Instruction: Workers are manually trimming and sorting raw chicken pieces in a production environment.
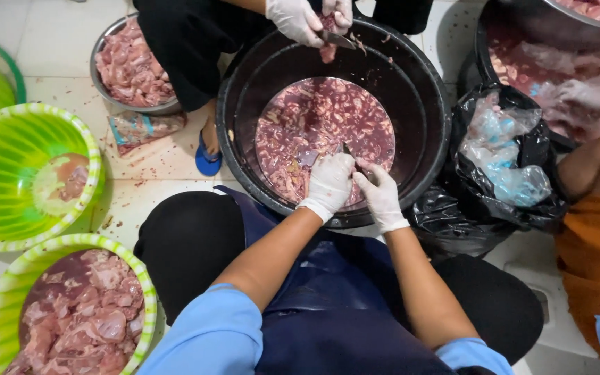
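Nearest the camera, the person's forearms reach forward over a dark apron, elbows bent, wrists dropping over the near rim of the black tub (237, 149). The left hand (329, 182), in a white glove, is curled closed around a piece of meat at the edge of the reddish pile of meat (314, 125) that fills the tub's bottom. The right hand (381, 194), gloved too, is closed on a small knife (351, 157), its blade pointing toward the left hand. The step looks like trimming one piece; the next cut calls for a steady pinch and the blade kept clear of the glove. Beyond, at the far rim, a co-worker's gloved hands (307, 19) work a piece with another blade
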